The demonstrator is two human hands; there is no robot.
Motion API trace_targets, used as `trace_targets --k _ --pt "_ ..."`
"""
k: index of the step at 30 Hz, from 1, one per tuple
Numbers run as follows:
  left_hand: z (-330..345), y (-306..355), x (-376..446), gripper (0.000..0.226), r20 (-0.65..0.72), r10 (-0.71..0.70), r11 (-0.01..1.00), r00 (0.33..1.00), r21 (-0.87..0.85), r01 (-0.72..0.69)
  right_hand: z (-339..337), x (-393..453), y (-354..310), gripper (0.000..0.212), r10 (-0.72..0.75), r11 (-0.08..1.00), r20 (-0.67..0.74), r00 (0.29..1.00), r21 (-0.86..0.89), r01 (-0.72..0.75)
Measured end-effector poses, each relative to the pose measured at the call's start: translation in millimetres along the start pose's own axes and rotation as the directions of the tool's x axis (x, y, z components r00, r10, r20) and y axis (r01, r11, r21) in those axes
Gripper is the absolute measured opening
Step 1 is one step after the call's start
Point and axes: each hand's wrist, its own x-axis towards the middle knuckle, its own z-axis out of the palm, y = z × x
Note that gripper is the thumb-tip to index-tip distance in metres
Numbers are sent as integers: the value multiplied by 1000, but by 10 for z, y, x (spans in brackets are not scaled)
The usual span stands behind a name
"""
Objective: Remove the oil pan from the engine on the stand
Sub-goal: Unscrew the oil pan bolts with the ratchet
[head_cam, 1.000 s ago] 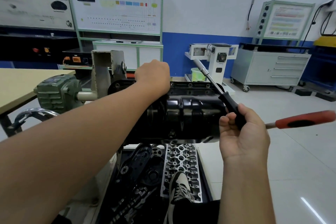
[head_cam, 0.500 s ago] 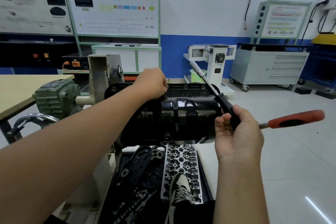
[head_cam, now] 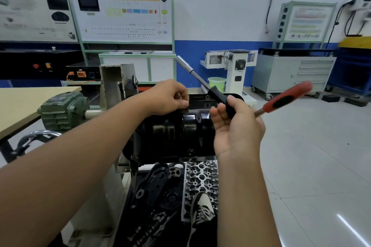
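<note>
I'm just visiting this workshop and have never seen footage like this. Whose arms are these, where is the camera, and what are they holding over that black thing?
The camera sits on a person's head, looking down at their own two bare hands. The black ribbed part is the oil pan of an engine bolted to a stand. The left hand reaches to the pan's top edge, fingers curled as if pinching something small that I cannot make out. The right hand holds two tools: a black-handled socket driver pointing up and away, and a red-handled tool sticking out to the right. Below, on the stand's tray, lie a metal cylinder head and black covers.
</note>
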Motion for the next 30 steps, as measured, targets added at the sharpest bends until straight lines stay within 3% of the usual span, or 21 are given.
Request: trace_targets --k 5,10,12,14,15,16,17,18,19,20,22,24,25,30 --pt "44 29 40 25 54 123 972 991 194 -132 110 -12 52 20 16 999 -13 1000 44 -15" --pt "104 61 167 26 -38 151 968 988 206 -141 303 28 93 30 79 993 -7 997 87 -78" --pt "119 48 229 31 -94 88 986 992 152 -73 346 62 94 34 95 991 -16 995 99 -93" --pt "90 21 239 37 -150 -78 993 986 -101 63 367 104 98 36 114 988 -28 993 110 -110" --pt "52 -2 231 37 -140 -202 932 969 -333 146 382 116 98 35 128 985 -25 991 116 -125" --pt "7 -34 215 35 -65 -329 764 942 -604 225 407 118 106 33 146 983 -17 989 118 -143" --pt "-49 -61 183 34 65 -409 479 910 -833 275 444 114 130 32 162 981 -11 987 112 -159" --pt "-108 -84 136 35 190 -426 156 885 -948 278 495 102 165 32 174 980 -11 985 99 -172" --pt "-151 -114 78 37 264 -410 -108 873 -964 242 553 81 215 32 180 980 -19 984 86 -178" --pt "-184 -135 16 41 299 -390 -296 871 -936 189 623 53 274 31 176 982 -30 984 82 -173" --pt "-219 -146 -115 50 338 -328 -536 882 -835 121 794 -22 423 30 146 985 -27 989 96 -143" --pt "-244 -117 -263 52 343 -286 -682 895 -728 61 973 -119 608 32 139 982 -4 990 126 -138" --pt "-269 -111 -338 54 328 -297 -707 897 -707 25 1052 -179 708 33 150 979 3 989 140 -149" --pt "-623 -392 -872 52 202 -505 -588 839 -792 -162 1418 -644 1269 28 258 941 51 965 214 -263"
